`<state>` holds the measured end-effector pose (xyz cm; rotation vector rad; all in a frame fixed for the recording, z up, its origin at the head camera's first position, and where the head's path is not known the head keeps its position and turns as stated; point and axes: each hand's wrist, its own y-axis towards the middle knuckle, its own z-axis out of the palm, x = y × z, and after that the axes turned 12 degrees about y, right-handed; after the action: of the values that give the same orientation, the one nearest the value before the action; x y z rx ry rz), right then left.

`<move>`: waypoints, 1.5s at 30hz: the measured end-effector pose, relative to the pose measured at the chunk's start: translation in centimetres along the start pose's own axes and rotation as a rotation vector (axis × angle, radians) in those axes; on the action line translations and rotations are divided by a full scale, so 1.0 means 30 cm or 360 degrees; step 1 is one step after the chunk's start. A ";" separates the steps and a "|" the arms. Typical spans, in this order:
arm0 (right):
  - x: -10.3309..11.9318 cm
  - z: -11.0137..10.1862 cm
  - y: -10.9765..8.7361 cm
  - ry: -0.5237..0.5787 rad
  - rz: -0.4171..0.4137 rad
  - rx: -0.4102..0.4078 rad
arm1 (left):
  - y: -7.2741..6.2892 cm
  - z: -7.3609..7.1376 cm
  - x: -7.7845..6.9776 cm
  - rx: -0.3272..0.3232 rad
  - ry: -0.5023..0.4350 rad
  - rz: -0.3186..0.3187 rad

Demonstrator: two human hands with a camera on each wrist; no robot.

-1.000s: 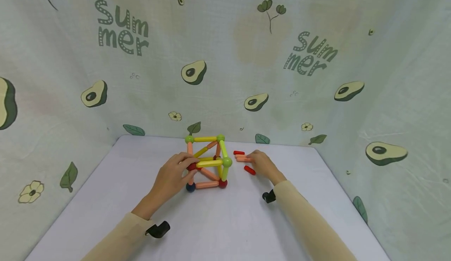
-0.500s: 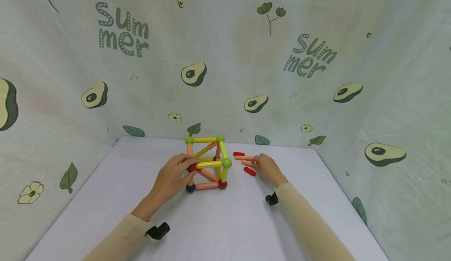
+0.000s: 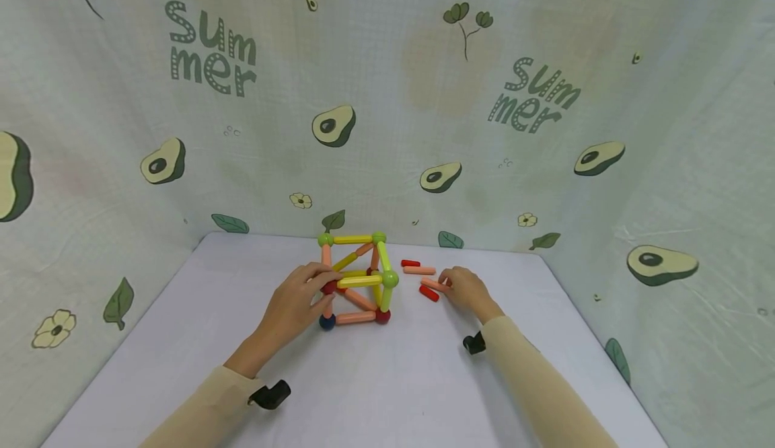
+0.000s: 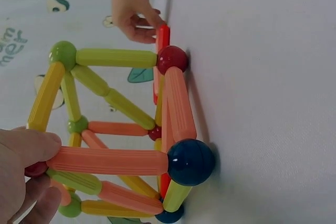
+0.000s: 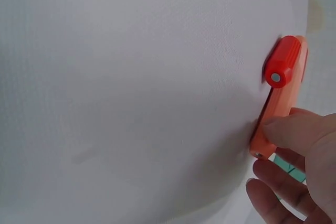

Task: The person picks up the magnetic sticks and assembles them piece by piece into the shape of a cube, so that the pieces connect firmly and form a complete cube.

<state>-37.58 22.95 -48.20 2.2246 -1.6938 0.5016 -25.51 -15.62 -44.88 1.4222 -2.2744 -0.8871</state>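
Note:
My left hand grips the upper front-left corner of a cube-like frame built from magnetic rods and balls, its fingers at a red ball. Green balls sit at other top corners, and a dark blue ball marks a lower one. A yellow rod spans the front top edge, and diagonal rods cross some sides. To the right of the frame, my right hand pinches the near end of a long orange magnetic rod between thumb and fingers, low over the table. Beside that rod lies a short red rod.
Behind the held rod, another long orange rod and a short red rod lie on the white table. A patterned cloth with avocados hangs at the back and sides.
My right hand has moved slightly right and toward me, drawing one orange rod away from the other. The left hand and the frame have stayed in place.

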 end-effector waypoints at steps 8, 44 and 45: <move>-0.011 -0.004 -0.010 0.0013 0.0013 -0.0021 | 0.003 0.001 0.002 -0.0016 0.0010 0.0034; 0.224 -0.145 -0.226 0.0130 -0.0566 -0.0095 | -0.057 0.033 0.024 -0.0014 -0.0143 -0.0075; 0.240 -0.145 -0.232 0.0138 -0.0593 -0.0087 | -0.061 0.036 0.025 -0.0004 -0.0182 -0.0094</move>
<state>-29.50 20.47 -41.27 2.3642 -1.1957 0.4438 -25.18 -16.49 -46.94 1.4802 -2.3230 -1.0134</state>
